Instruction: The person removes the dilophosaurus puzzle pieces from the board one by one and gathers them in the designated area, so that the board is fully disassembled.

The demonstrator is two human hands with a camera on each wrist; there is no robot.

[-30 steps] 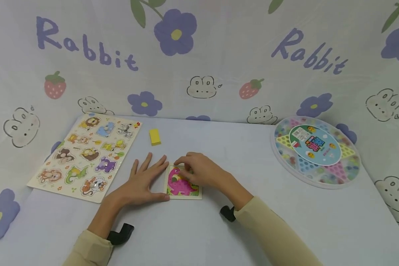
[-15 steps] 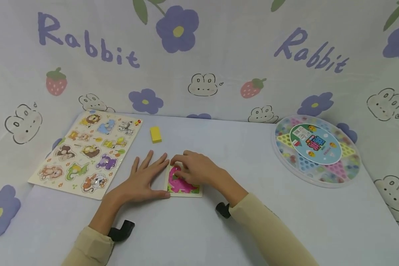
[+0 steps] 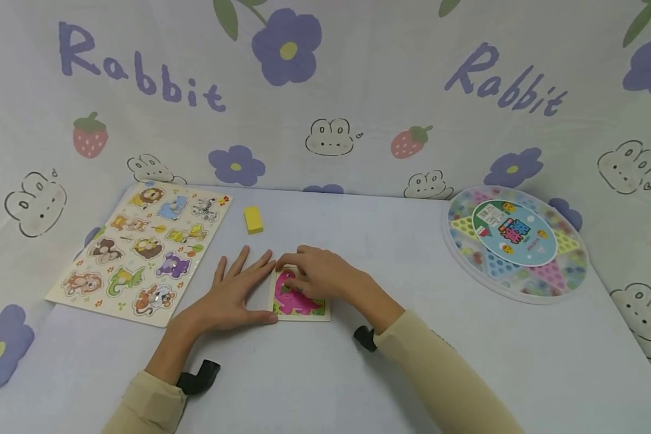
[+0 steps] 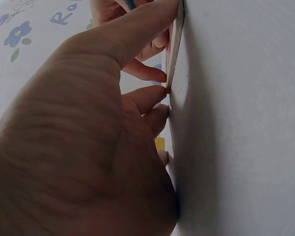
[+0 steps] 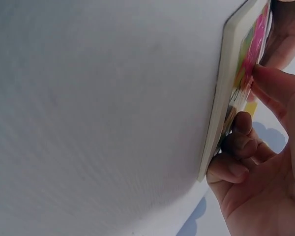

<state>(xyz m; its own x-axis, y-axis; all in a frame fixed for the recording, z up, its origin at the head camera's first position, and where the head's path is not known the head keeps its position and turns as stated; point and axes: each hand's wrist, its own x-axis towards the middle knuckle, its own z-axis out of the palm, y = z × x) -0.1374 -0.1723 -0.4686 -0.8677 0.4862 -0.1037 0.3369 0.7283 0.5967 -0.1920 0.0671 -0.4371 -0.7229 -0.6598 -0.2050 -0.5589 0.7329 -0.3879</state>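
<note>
There are two picture boards (image 3: 295, 303) (image 3: 146, 248), one block (image 3: 253, 220), one disc (image 3: 515, 240).

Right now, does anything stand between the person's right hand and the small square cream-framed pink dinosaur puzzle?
Nothing visible does: the right hand touches the puzzle with its thumb. The left hand, fingers spread, is at the puzzle's left side; the yellow rectangular block lies apart.
</note>
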